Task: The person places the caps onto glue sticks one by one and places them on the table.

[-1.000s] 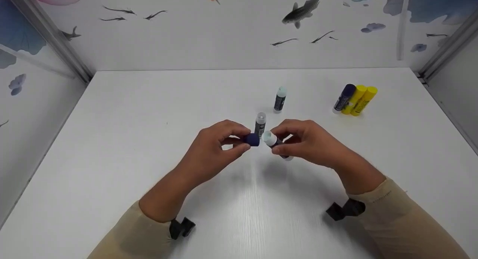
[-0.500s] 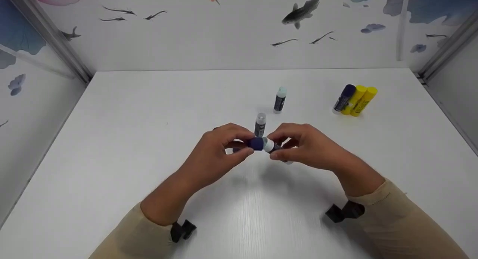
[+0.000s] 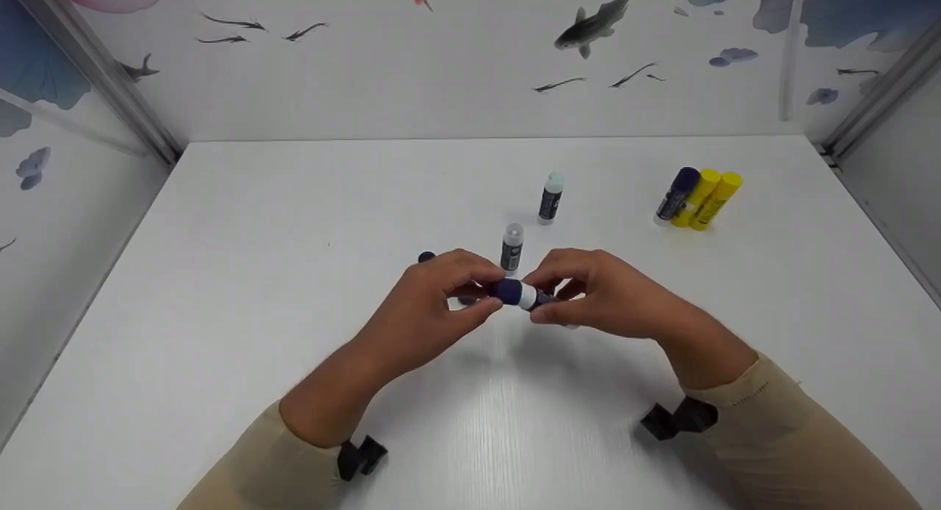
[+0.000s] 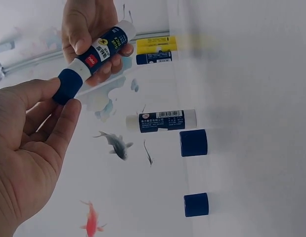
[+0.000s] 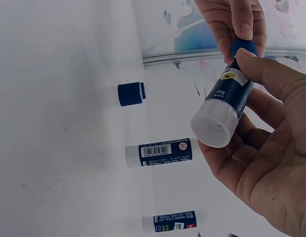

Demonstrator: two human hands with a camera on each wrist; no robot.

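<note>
My left hand point(image 3: 434, 304) pinches a dark blue cap point(image 4: 69, 87) between thumb and fingers. The cap sits on the white collar end of a glue stick point(image 4: 101, 52). Around the stick's labelled body curl the thumb and fingers of my right hand point(image 3: 599, 293); its white base point(image 5: 214, 123) shows in the right wrist view. Just beyond the hands an uncapped glue stick point(image 3: 512, 247) stands upright, with another uncapped glue stick point(image 3: 550, 198) behind it. Two loose blue caps point(image 4: 194, 143) stand on the table; in the head view my left hand partly hides them.
Towards the back right, a blue-capped glue stick point(image 3: 677, 195) and two yellow glue sticks point(image 3: 717, 200) stand side by side on the white table point(image 3: 294, 201). A printed panel point(image 3: 456, 76) rises along the back edge, with metal posts at the corners.
The blue cap in my left hand has met the open end of the glue stick and now covers its tip. Both hands have moved slightly down in the head view.
</note>
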